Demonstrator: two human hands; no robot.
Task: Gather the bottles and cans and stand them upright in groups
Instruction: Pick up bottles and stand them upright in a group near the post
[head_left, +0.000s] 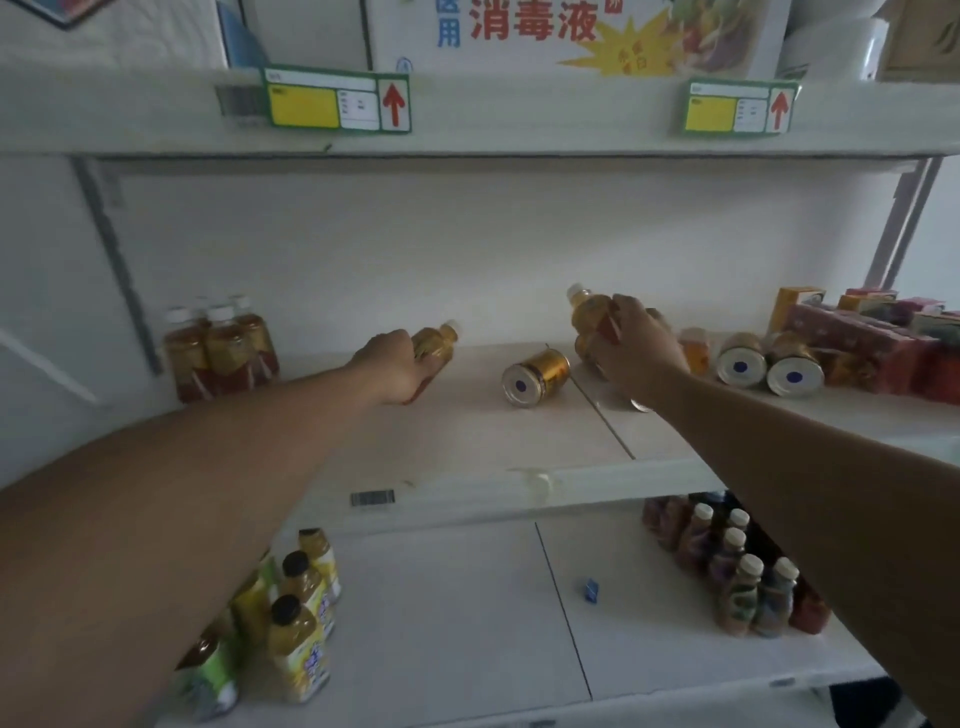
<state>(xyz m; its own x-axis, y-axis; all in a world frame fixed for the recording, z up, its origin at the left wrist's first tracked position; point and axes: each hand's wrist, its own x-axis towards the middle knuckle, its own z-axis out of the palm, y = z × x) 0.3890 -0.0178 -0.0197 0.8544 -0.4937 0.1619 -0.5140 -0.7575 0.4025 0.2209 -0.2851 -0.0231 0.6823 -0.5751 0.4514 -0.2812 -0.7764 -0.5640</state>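
Observation:
On the middle shelf (467, 447) my left hand (392, 366) grips an amber tea bottle (436, 343), tilted with its white cap pointing up and right. My right hand (641, 348) grips a second amber bottle (589, 312), leaning with its cap toward the upper left; more bottles lie partly hidden behind that hand. A gold can (535, 376) lies on its side between my hands. Two more gold cans (769, 364) lie on their sides to the right. A group of amber bottles (221, 348) stands upright at the shelf's left end.
Red and yellow cartons (872, 343) are piled at the shelf's right end. The shelf below holds yellow juice bottles (301, 613) at left, dark drink bottles (737, 566) at right and a small blue item (590, 591). Boxes and price tags sit on the upper shelf (519, 114).

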